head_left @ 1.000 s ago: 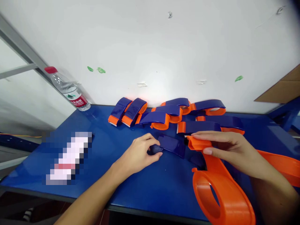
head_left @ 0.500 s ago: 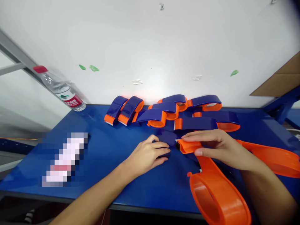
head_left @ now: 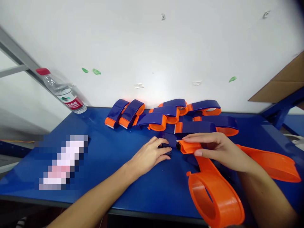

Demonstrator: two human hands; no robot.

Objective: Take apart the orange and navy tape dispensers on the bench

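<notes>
My right hand (head_left: 215, 148) grips the toothed front end of an orange tape-dispenser frame (head_left: 213, 193), whose round ring lies near the table's front edge. My left hand (head_left: 150, 155) presses a dark blue plastic cover piece (head_left: 169, 139) against that front end; its fingers curl over the piece. Both hands rest on the blue table (head_left: 114, 164). Just behind them lies a row of several assembled blue-and-orange dispensers (head_left: 166, 115).
A second bare orange frame (head_left: 273, 163) lies to the right of my right hand. A water bottle (head_left: 64, 93) with a red cap leans against the white wall at the back left. A blurred pale object (head_left: 63, 161) sits on the left. Cardboard (head_left: 277, 87) shows at the far right.
My left hand has slid the blue cover piece rightward until it meets the orange frame's front end. My right hand and the frame shifted slightly left.
</notes>
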